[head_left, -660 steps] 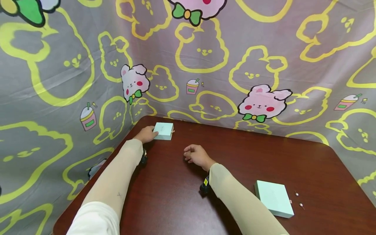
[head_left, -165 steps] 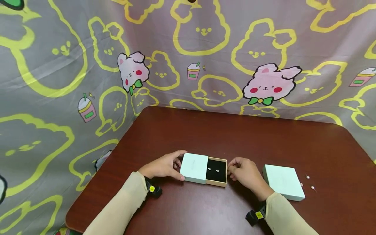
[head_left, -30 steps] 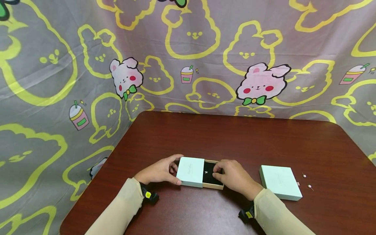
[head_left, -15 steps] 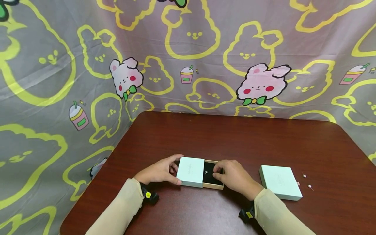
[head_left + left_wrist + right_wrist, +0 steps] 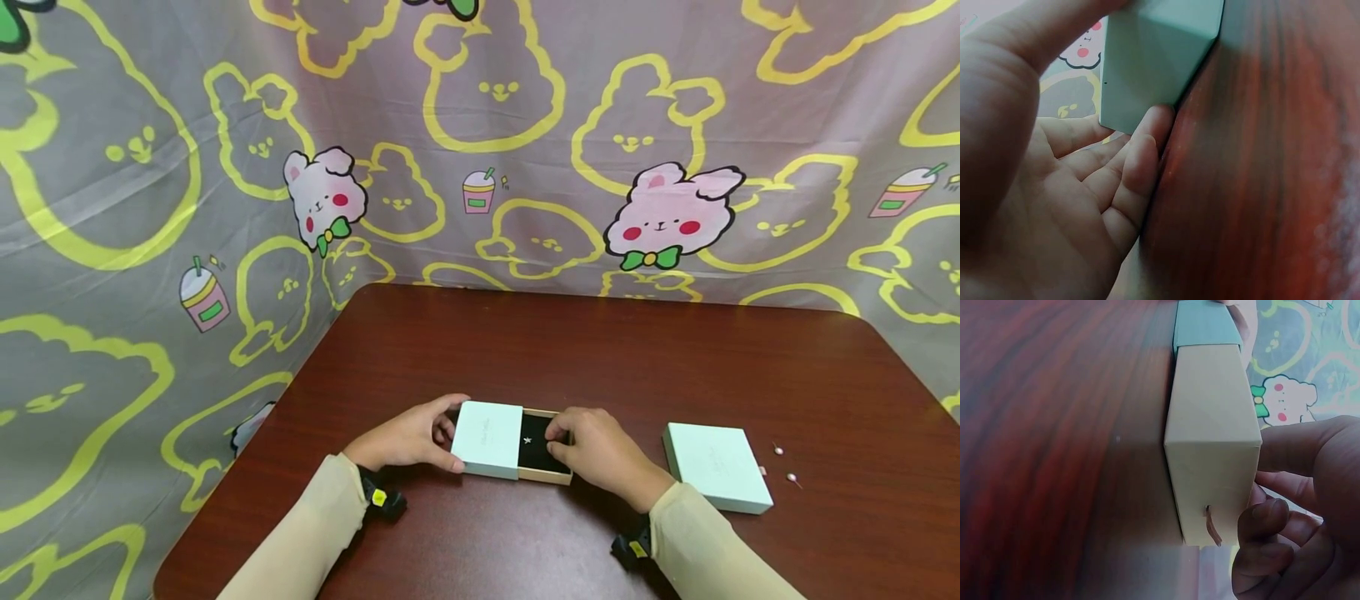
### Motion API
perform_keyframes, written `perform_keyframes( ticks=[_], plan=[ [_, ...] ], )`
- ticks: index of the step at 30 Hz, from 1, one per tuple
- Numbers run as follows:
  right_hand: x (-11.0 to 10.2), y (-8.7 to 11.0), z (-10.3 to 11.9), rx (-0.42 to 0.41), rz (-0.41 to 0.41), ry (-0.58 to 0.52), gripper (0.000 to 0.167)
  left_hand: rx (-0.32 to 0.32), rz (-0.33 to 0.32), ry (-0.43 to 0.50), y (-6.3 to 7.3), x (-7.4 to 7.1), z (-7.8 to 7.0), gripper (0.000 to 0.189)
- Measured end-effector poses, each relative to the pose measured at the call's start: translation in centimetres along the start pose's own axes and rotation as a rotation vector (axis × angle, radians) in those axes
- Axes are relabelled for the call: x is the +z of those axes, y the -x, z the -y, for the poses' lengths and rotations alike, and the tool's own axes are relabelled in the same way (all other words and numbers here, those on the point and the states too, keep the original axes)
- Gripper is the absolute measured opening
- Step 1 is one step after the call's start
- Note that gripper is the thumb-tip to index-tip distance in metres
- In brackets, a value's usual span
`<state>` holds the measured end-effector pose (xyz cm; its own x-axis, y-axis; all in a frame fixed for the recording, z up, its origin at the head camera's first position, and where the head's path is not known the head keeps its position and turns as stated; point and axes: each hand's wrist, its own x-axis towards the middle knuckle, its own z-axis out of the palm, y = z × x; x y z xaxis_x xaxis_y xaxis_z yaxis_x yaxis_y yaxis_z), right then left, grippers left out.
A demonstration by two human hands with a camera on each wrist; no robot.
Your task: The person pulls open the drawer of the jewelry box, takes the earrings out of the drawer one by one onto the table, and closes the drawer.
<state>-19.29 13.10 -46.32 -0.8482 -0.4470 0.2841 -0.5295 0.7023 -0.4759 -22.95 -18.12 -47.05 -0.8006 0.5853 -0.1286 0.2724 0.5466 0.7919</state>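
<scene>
In the head view a pale mint slide-out jewelry box (image 5: 486, 437) lies on the table, its tan drawer (image 5: 543, 476) pulled partly out to the right. My left hand (image 5: 408, 436) grips the box's left end between thumb and fingers. One small star-shaped stud earring (image 5: 527, 440) shows on the black insert (image 5: 531, 458). My right hand (image 5: 603, 454) reaches over the drawer's right part, thumb and index finger pinched at the other earring's spot, which they hide. The right wrist view shows the drawer's end with a brown ribbon tab (image 5: 1212, 526) and curled fingers beside it.
A second mint box (image 5: 717, 467), closed, lies to the right of my right hand. Two pearl earrings (image 5: 791, 477) lie beside it on the dark red-brown table (image 5: 600, 358). A patterned cloth (image 5: 525, 125) hangs behind and to the left.
Since the oldest frame the left box came nearer, and its drawer was out by the second. My right hand then moved from the ribbon end onto the insert. Over the last second both hands stay still.
</scene>
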Motion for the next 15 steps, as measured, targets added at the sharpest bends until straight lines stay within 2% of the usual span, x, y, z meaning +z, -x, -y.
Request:
perform_keyframes(
  ticks=[15],
  plan=[
    [-0.35, 0.17, -0.14, 0.011, 0.004, -0.010, 0.009, 0.014, -0.001, -0.012, -0.01, -0.13, 0.19, 0.101]
  ],
)
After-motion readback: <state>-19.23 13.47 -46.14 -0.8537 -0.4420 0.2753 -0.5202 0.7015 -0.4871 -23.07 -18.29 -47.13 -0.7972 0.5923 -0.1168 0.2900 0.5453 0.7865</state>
